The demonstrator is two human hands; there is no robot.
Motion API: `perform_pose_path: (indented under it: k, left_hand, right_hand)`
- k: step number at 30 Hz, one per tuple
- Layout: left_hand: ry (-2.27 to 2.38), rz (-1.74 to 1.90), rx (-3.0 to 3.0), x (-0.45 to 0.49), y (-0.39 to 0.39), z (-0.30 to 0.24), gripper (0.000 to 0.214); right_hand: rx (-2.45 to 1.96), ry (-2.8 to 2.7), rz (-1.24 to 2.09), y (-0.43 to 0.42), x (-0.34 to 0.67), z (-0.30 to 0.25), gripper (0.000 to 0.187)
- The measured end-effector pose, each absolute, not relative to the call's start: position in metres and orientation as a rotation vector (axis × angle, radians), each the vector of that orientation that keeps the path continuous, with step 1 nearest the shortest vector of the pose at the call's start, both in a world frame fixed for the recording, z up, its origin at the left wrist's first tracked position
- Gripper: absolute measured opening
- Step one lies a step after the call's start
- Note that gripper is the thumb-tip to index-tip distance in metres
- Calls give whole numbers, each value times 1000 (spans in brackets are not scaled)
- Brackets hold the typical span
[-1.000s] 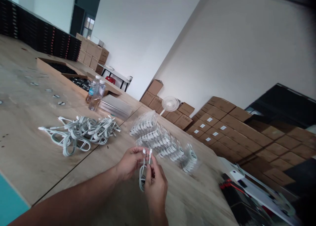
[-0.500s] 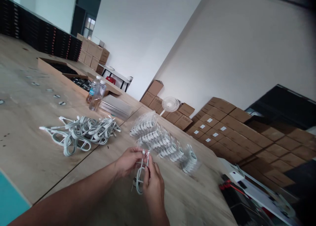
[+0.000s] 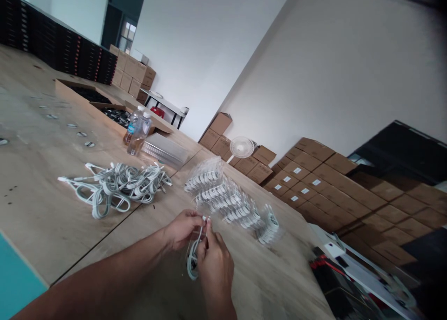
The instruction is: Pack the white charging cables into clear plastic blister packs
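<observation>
Between my hands hangs a coiled white cable (image 3: 192, 259), its two plug ends held up at the fingertips. My left hand (image 3: 183, 228) pinches the cable near one plug. My right hand (image 3: 217, 259) is closed around the other end, thumb and index finger at the plug. Something thin and clear, perhaps a plastic bag, shows beside the coil, but I cannot make it out well. Left of my hands lies a tangled pile of white cables (image 3: 118, 185). Just beyond them stand rows of bagged cable coils (image 3: 223, 196) in clear plastic.
Two plastic bottles (image 3: 138, 132) stand by a stack of clear sleeves (image 3: 165, 150). Behind is an open carton (image 3: 104, 112) of small black parts. Small labels lie at the left. Cardboard boxes (image 3: 321, 185) and a white fan (image 3: 241, 146) stand past the wooden table (image 3: 272, 282).
My right hand's fingers have closed higher, over the plug end. The cable's loop has swung slightly left and down. The view has shifted a little.
</observation>
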State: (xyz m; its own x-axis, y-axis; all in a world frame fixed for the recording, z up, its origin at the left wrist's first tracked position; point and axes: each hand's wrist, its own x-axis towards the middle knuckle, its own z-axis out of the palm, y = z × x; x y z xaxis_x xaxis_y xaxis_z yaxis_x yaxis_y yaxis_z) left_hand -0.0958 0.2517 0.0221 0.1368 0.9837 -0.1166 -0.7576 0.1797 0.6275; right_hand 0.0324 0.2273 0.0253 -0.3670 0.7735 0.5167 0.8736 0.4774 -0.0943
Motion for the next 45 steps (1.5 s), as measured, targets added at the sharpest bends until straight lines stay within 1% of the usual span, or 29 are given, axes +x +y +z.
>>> perform_pose_path:
  k: [2, 7, 9, 13, 15, 18, 24, 33, 36, 39, 41, 45]
  left_hand:
    - [560, 1333, 468, -97, 252, 23, 20]
    - [495, 1381, 451, -103, 254, 26, 22]
    - [478, 1415, 423, -105, 254, 27, 23]
    - [451, 1446, 402, -107, 256, 28, 22]
    - [438, 1438, 421, -107, 256, 28, 22]
    - [433, 1424, 491, -105, 256, 27, 23]
    - [468, 1386, 528, -101, 254, 25, 29]
    - [544, 1401, 494, -98, 253, 25, 31]
    - [519, 1470, 438, -105, 255, 27, 31]
    - [491, 1553, 401, -114, 256, 31, 31]
    - [434, 1574, 421, -118, 257, 32, 36]
    - [351, 1588, 455, -118, 258, 32, 52]
  right_hand:
    - [-1358, -2195, -191, 228, 33, 27, 48]
    - [-1218, -1948, 296, 242, 43, 22, 46]
    - [-1196, -1853, 481, 247, 46, 18, 51]
    - [-1196, -1639, 991, 249, 46, 14, 71]
    - [-1179, -1522, 1140, 247, 44, 14, 77]
    - [-1155, -1434, 1218, 245, 43, 16, 78]
    - [-1163, -1456, 1200, 247, 45, 18, 63]
    - [-1148, -1494, 1234, 249, 44, 15, 54]
    - [-1081, -1499, 1364, 248, 48, 14, 55]
    - [-998, -1513, 1534, 245, 49, 15, 64]
    - [-976, -1509, 1567, 243, 49, 17, 64]
    - [-979, -1477, 1568, 242, 47, 20, 55]
